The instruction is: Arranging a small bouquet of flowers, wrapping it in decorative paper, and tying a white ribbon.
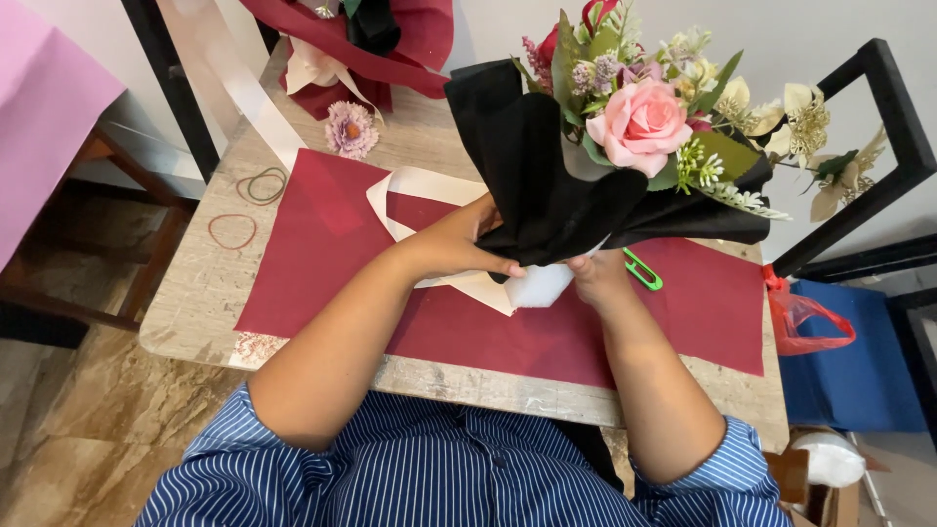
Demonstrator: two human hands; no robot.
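A bouquet with a pink rose [639, 125], small purple and cream flowers and green leaves is wrapped in black paper [551, 181]. Its white foam base [540, 284] pokes out below the wrap. My left hand [454, 239] pinches the black wrap at the neck from the left. Gripping the base from the right, partly hidden behind it, is my right hand [597, 276]. The bouquet is held tilted above a dark red sheet [332, 254] spread on the table.
A cream ribbon [415, 185] loops across the red sheet. Green-handled snips [642, 269] lie by my right hand. Rubber bands [234, 231] and a loose purple flower [350, 129] lie on the marble table [195, 303]. Another red-wrapped bouquet [356, 44] stands behind; a red plastic bag [805, 322] hangs right.
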